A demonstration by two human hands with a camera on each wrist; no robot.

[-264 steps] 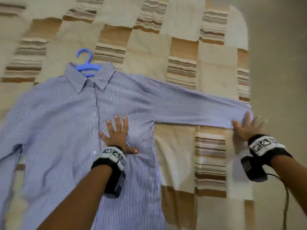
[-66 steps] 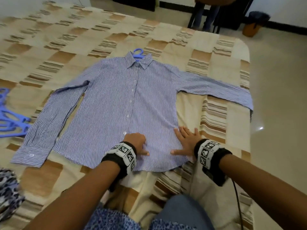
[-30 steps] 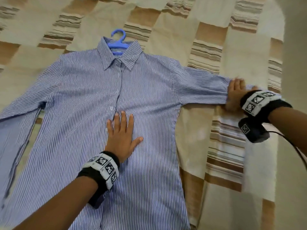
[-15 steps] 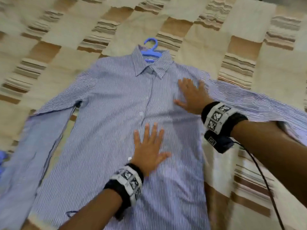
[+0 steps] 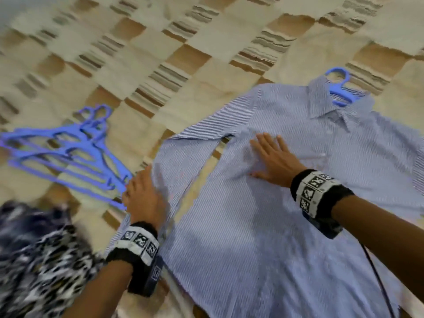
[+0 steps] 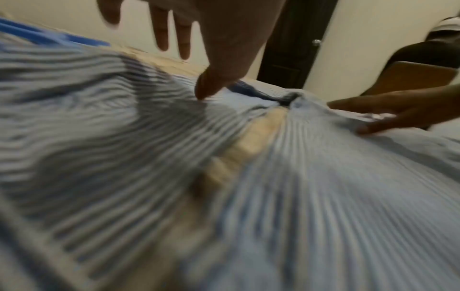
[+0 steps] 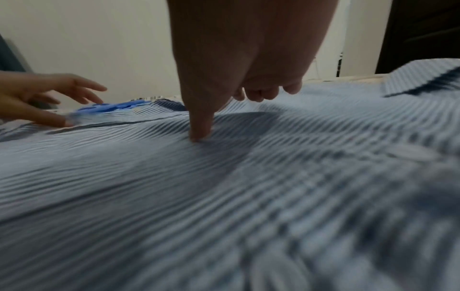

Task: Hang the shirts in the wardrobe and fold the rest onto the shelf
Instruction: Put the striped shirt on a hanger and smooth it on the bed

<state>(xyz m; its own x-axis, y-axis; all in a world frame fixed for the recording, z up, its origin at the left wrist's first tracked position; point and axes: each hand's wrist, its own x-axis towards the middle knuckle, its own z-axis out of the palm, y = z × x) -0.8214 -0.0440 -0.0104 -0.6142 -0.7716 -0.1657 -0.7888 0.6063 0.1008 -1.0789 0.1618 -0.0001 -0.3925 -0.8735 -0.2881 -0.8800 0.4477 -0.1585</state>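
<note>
While the shirt (image 5: pixel 263 226) is lying flat on the bed (image 5: pixel 183 72), hanger (image 5: pixel 341 88) already in | both hands (image 5: pixel 273 157) (image 5: pixel 143 198) are pressing it, fingers straight (wardrobe hanging not yet done) | spare hangers (image 5: pixel 68 152) are waiting nearby.

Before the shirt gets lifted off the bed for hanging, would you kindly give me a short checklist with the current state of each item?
1. Hanger inside the collar, hook sticking out: ok.
2. Striped shirt lying flat, front up: ok.
3. Left sleeve smoothed: not ok, bent at the elbow under the left hand.
4. Right hand flat on the chest: ok.
5. All buttons closed: cannot tell.
6. Spare hangers off the shirt: ok.
</note>
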